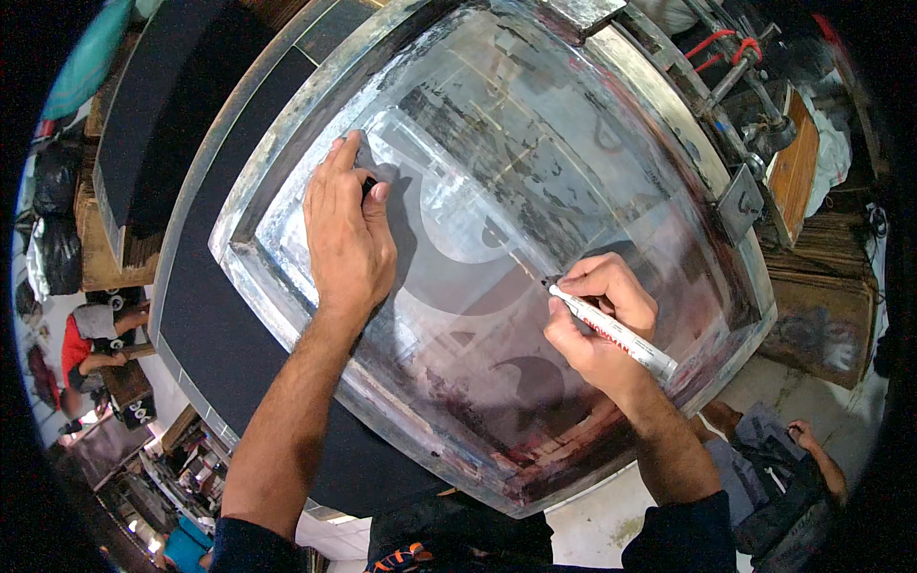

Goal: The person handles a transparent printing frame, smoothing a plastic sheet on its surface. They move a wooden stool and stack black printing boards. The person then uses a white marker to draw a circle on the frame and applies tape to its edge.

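Note:
A framed printing screen with stained, see-through mesh lies in front of me, faint grey shapes showing through it. My left hand rests on its left part, fingers stretched out over the mesh. Between that thumb and forefinger sits a small black piece that looks like a marker cap. From there a straight clear strip, ruler-like, slants down toward the right hand. My right hand grips a white marker, its black tip at the mesh near the strip's lower end.
A dark board lies under the screen's left side. Metal clamps with a red cord stand at the upper right, by stacked brown boards. A person is at the lower right; another person in red is far left.

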A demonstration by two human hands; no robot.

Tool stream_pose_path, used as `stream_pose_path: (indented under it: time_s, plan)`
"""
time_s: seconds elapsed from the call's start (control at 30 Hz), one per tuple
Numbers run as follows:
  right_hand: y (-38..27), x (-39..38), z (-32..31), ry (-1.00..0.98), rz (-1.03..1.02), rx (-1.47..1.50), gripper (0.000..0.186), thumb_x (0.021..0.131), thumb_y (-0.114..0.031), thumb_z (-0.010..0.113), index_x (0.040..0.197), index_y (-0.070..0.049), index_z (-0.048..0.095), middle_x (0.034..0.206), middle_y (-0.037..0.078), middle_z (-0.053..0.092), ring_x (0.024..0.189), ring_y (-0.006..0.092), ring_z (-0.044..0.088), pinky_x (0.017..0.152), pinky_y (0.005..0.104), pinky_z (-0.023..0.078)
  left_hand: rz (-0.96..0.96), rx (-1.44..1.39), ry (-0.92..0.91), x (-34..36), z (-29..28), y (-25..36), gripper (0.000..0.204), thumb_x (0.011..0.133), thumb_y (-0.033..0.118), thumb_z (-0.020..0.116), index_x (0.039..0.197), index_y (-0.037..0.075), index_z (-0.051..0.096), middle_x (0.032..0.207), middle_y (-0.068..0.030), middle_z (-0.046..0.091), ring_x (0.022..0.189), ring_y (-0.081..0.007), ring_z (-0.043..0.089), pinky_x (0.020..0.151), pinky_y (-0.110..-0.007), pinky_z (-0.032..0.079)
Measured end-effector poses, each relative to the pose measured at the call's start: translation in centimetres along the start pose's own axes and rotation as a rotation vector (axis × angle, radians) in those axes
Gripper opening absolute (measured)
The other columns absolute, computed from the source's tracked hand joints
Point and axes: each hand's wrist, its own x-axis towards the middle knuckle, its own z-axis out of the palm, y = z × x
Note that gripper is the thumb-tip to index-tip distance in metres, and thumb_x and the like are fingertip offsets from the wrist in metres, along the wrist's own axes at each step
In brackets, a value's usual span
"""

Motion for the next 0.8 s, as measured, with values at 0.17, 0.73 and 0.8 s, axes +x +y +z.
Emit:
stream_pose_path:
  time_s: [0.17,0.73,0.8]
  plan:
    - [0.38,-0.04,0.27,-0.022,-0.041,0.010,0.029,0.067,0.005,0.079,0.088,-0.003,0.061,0.087,0.013,0.067,0.073,0.0234,0.067,0.062,0.0321,0.055,0.011,0.015,0.008,-0.06,0.09,-0.08,0.011,0.099,0.011,0.057,0.105,0.002,0.054,0.145,-0.0206,0.051,0.139,-0.0376,0.045,0.114,-0.054,0.034]
    - [0.37,0.09,0.42,-0.032,-0.068,-0.046,0.028,0.068,0.004,0.080,0.089,-0.003,0.062,0.090,0.013,0.067,0.072,0.0215,0.066,0.060,0.0305,0.055,0.008,0.028,0.001,-0.04,0.01,-0.25,0.013,0.101,0.015,0.056,0.105,0.003,0.055,0.145,-0.0202,0.052,0.139,-0.0368,0.045,0.114,-0.054,0.035]
    - [0.32,0.09,0.43,-0.035,-0.054,-0.034,0.028,0.068,0.004,0.080,0.089,-0.004,0.062,0.090,0.013,0.067,0.071,0.0203,0.066,0.059,0.0299,0.054,0.004,0.027,-0.001,-0.04,-0.01,-0.27,0.013,0.101,0.015,0.056,0.105,0.003,0.055,0.145,-0.0202,0.052,0.139,-0.0368,0.045,0.114,-0.054,0.035]
